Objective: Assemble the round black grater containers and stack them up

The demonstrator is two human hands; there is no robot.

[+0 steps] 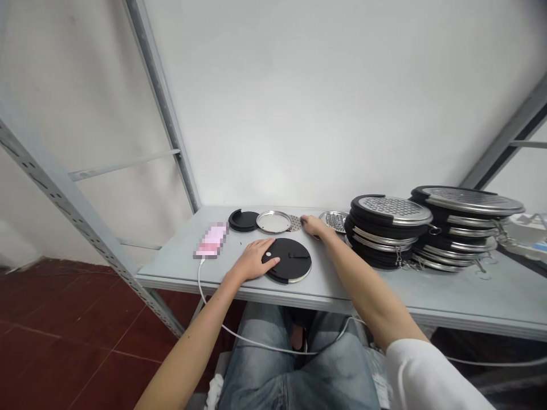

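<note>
My left hand (252, 261) lies flat on the left edge of a black round disc (287, 260) with a steel rim, pressing it to the grey shelf board (171, 267). My right hand (314, 226) reaches to the back, its fingertips at a perforated steel grater disc (294, 223) and beside a second steel grater plate (334, 221). A shallow steel dish (273, 222) and a black round lid (243, 220) lie left of them. Two stacks of black-and-steel graters (387, 230) stand to the right.
A second stack (459, 225) stands further right, with small chains hanging from it. A pixelated phone (211, 240) trails a white cable (199, 285) over the shelf's front edge. Metal shelf uprights (162, 102) flank a white wall. My jeans show below.
</note>
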